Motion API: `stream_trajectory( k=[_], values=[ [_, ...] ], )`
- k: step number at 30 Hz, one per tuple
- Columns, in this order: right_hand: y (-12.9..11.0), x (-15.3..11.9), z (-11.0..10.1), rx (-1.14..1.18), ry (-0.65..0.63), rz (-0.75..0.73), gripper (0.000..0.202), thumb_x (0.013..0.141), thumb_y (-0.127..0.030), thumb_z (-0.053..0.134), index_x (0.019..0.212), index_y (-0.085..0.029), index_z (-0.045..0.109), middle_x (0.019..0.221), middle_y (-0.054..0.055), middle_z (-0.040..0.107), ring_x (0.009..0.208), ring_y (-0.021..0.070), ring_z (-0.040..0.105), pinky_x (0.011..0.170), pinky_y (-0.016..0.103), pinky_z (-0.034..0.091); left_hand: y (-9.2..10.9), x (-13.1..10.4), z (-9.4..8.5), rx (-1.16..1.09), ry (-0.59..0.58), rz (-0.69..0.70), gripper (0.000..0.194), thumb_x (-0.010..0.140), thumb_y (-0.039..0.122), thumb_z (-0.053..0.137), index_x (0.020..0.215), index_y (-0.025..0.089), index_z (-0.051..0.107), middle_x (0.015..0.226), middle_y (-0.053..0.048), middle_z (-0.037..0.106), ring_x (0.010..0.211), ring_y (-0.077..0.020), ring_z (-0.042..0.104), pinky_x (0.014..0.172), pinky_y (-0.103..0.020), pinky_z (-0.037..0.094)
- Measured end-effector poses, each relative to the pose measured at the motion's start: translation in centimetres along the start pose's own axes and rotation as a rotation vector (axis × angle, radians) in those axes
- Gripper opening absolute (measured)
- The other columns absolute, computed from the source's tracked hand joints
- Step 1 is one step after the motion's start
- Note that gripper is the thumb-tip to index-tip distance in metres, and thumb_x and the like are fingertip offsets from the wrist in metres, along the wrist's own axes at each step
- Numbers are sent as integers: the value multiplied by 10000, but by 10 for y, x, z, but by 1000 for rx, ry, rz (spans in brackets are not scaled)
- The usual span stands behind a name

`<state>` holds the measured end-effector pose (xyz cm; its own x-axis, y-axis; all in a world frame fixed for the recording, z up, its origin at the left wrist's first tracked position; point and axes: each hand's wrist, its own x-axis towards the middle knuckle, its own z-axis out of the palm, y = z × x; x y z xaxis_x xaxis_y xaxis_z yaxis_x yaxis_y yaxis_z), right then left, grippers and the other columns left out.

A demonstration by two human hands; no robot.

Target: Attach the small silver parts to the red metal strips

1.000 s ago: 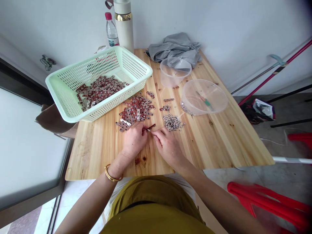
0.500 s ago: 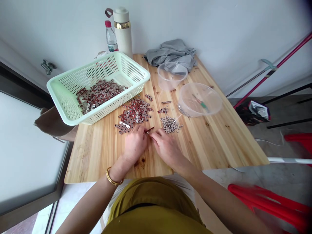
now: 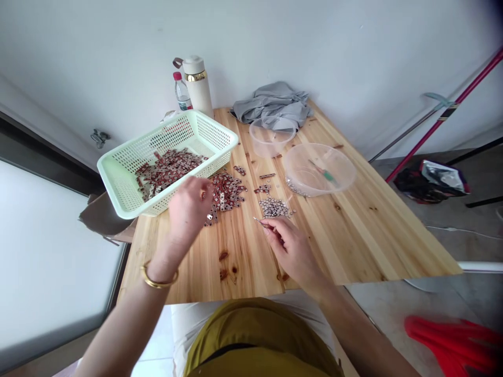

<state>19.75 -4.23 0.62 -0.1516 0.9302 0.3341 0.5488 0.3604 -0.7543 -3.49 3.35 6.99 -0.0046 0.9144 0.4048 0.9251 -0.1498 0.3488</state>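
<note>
My left hand (image 3: 190, 207), blurred by motion, is raised at the front rim of the pale green basket (image 3: 167, 193). Its fingers look curled, but I cannot make out anything in them. Beside it lies a pile of small reddish-brown strips (image 3: 228, 191) with metal studs. My right hand (image 3: 288, 243) is closed on a slim pointed metal tool (image 3: 259, 222), whose tip points left; most of it is hidden by the fingers. Just beyond that tip is a heap of small round silvery metal pieces (image 3: 275, 208). More studded strips (image 3: 168, 170) fill part of the basket.
Two clear plastic tubs, the nearer tub (image 3: 346, 180) with a green-handled tool (image 3: 328, 175), stand behind the metal pieces. A grey cloth (image 3: 273, 102), a white flask (image 3: 200, 89) and a plastic bottle (image 3: 182, 94) are at the back. A red stool (image 3: 448, 340) stands below right.
My hands have moved apart. The left has gone left and up to the basket rim, and the strip between them no longer shows there. The right has shifted slightly right with the metal tool.
</note>
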Motion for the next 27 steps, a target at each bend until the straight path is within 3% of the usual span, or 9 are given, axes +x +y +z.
stream_trajectory(
  k=[3, 6, 9, 14, 19, 23, 27],
  values=[
    [8, -2, -13, -46, 21, 4, 166, 947, -220, 468, 1041, -216, 604, 979, 71, 651, 882, 180, 632, 732, 300, 522, 11, -21, 39, 79, -182, -76, 198, 865, 339, 589, 976, 181, 632, 985, -78, 664, 862, -225, 635, 647, -300, 497],
    [17, -6, -25, -75, 48, 20, 169, 946, -236, 474, 1040, -218, 614, 996, 70, 661, 898, 184, 640, 739, 299, 527, 10, -31, 59, 104, -247, -83, 206, 842, 317, 615, 1005, 192, 620, 1024, -83, 666, 914, -245, 636, 663, -312, 497],
    [25, -11, -31, -80, 69, 50, 173, 942, -250, 482, 1033, -213, 625, 1000, 72, 670, 897, 185, 649, 731, 296, 532, 4, -31, 60, 71, -282, -87, 170, 848, 222, 570, 1005, 197, 631, 1008, -81, 684, 907, -240, 643, 695, -316, 490],
    [28, -14, -27, -61, 67, 80, 175, 938, -261, 489, 1017, -208, 636, 1001, 75, 681, 910, 190, 654, 728, 300, 535, -2, -32, 52, -100, -251, -213, 211, 807, 162, 546, 972, 185, 675, 910, -64, 710, 801, -202, 649, 689, -289, 465],
    [28, -9, -22, -50, 37, 99, 177, 934, -281, 500, 1013, -201, 637, 988, 70, 684, 852, 180, 652, 706, 300, 531, 1, -42, 49, -456, -360, -376, 136, 734, 212, 594, 820, 160, 685, 634, 8, 641, 580, -136, 569, 588, -247, 424],
    [32, -6, -21, -51, 30, 128, 163, 901, -293, 556, 1015, -205, 633, 972, 62, 695, 820, 181, 654, 734, 314, 535, 14, -55, 54, -763, -422, -406, 104, 699, 229, 604, 767, 161, 641, 650, 23, 620, 580, -103, 542, 568, -218, 401],
    [38, -5, -21, -83, 10, 108, 125, 906, -269, 545, 981, -213, 629, 954, 55, 685, 839, 183, 650, 757, 317, 527, 29, -68, 63, -1028, -432, -404, 293, 692, 187, 572, 984, 180, 599, 727, 42, 584, 557, -65, 502, 517, -178, 386]
  ],
)
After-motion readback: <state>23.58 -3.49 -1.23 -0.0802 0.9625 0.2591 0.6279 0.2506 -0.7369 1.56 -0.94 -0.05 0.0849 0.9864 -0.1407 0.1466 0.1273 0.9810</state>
